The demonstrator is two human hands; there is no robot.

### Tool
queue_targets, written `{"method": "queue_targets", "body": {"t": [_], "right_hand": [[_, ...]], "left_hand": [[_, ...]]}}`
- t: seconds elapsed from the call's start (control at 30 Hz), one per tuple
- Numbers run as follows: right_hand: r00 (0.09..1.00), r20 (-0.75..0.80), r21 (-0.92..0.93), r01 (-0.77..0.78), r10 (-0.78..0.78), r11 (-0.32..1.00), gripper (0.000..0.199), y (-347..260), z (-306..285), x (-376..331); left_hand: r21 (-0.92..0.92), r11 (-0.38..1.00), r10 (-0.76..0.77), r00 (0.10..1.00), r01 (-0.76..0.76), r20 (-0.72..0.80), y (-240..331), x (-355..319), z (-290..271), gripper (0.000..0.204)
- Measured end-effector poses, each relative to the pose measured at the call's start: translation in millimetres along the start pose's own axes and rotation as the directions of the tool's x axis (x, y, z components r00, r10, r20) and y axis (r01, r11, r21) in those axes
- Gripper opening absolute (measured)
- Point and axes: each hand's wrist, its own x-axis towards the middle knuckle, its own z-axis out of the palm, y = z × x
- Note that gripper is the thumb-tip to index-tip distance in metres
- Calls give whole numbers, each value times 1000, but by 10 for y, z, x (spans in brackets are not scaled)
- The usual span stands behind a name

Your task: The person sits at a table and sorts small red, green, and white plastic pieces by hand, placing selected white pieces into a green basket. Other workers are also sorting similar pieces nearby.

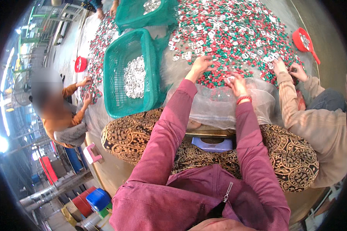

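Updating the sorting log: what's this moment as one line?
left hand: on red-green-white pieces | right hand: picking there | green basket: holds white pieces

2 green mesh baskets (121,73); 2 red scoops (302,40); 3 people at 1 heap of red, green and white pieces (235,38).

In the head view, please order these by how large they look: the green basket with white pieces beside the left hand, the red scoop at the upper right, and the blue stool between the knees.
1. green basket
2. blue stool
3. red scoop
The stool and scoop look close in size, and the stool is partly hidden and nearer the camera, so their order is unsure.
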Motion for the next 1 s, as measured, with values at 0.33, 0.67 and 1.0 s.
{"method": "queue_targets", "body": {"t": [0.33, 0.67, 1.0], "right_hand": [[983, -66, 201, 178, -168, 963, 13, -233, 50, -423], [949, -223, -674, 16, -224, 738, 26, -624, 479, -13], [913, 167, -984, 180, -373, 0, 27, -147, 415, 153]], "left_hand": [[915, 340, 426, 903, -219, 57, -211, 94, 174, 24], [992, -124, 210, 977, -6, 32, -290, 223, 403, 14], [791, 611, 207, 965, 2, -162, 14, -14, -145, 42]]}}
